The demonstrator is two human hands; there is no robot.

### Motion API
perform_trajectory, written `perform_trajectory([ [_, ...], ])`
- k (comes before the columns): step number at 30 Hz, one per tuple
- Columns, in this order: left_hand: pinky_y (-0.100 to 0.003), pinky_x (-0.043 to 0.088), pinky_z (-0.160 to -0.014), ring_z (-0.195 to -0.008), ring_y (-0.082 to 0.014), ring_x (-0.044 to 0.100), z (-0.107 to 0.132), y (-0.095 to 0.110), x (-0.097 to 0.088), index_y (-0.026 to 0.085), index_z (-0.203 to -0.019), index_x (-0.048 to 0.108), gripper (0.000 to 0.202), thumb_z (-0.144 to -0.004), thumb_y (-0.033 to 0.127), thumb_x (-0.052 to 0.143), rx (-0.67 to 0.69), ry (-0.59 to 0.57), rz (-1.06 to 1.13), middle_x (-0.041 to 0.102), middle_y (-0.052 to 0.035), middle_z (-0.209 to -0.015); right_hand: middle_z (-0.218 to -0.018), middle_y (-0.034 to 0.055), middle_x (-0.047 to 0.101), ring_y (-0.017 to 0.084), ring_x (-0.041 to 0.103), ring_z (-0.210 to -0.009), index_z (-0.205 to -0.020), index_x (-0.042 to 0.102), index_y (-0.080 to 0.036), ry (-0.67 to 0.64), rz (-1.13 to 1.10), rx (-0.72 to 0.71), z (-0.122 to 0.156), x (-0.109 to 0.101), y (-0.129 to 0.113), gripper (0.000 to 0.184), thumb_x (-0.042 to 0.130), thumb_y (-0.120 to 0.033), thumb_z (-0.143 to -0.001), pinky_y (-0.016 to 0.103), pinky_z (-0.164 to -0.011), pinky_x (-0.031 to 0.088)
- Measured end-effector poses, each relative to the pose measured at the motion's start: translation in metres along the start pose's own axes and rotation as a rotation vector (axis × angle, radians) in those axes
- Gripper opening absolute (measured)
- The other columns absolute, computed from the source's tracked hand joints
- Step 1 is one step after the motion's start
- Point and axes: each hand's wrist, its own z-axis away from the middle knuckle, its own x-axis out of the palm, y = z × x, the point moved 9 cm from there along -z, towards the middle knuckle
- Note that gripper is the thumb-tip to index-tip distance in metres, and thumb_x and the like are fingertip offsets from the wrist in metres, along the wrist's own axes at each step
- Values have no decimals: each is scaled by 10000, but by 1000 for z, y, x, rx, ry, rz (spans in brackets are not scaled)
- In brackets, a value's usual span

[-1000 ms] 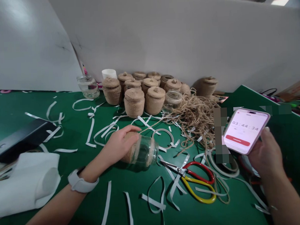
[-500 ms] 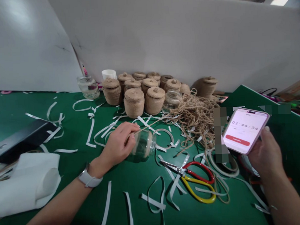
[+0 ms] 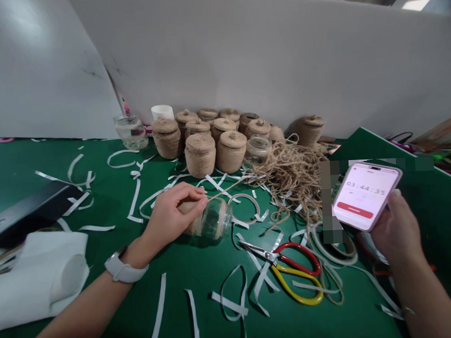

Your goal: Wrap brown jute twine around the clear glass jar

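A glass jar [image 3: 212,220] lies on its side on the green table, its mouth facing right. Its base end is wrapped in jute twine, partly under my left hand [image 3: 177,211]. That hand is closed, thumb and forefinger pinching the jute twine [image 3: 226,190] at the top of the jar. From there the strand runs up to a tangled twine heap [image 3: 293,173]. My right hand [image 3: 396,231] holds up a phone [image 3: 366,195] with a running timer on its screen; some fingers are hidden behind it. Red-and-yellow-handled scissors [image 3: 285,268] lie partly open between the hands.
Several twine-wrapped jars with lids [image 3: 200,155] stand along the white panel. A bare glass jar [image 3: 131,133] and stacked white cups [image 3: 162,112] are at their left. White strips [image 3: 159,309] litter the table. Tape rolls [image 3: 335,244] lie near the phone.
My left hand has shifted slightly left and its fingers have drawn closer together on the twine. More of the wrapped jar end shows. The phone's timer has advanced by one second.
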Motion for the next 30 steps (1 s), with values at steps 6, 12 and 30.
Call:
perform_trajectory([
  [6,-375,574,-857,-971,-230,713,1,0,0,200,-983,672,177,-926,294,533,-14,-65,-41,747,-60,-1042,-1193,28,702,192,633,-1192,-1107,675,-220,-1,17,-19,-3,-3,1,254,519,-309,-927,495,-1116,420],
  [12,-406,544,-959,-1115,-227,670,4,7,9,213,-993,706,304,-944,198,406,143,-207,-145,712,-61,-1201,-1243,30,687,207,611,-1232,-1175,660,-226,5,29,1,-4,-4,3,300,453,-283,-966,555,-1150,361],
  [30,-352,527,-842,-915,-228,676,1,-24,11,202,-956,668,254,-915,388,500,-193,-190,21,726,-30,-978,-1251,40,684,210,613,-1235,-1142,675,-234,-17,34,-14,-3,-3,2,288,475,-313,-950,535,-1133,392],
])
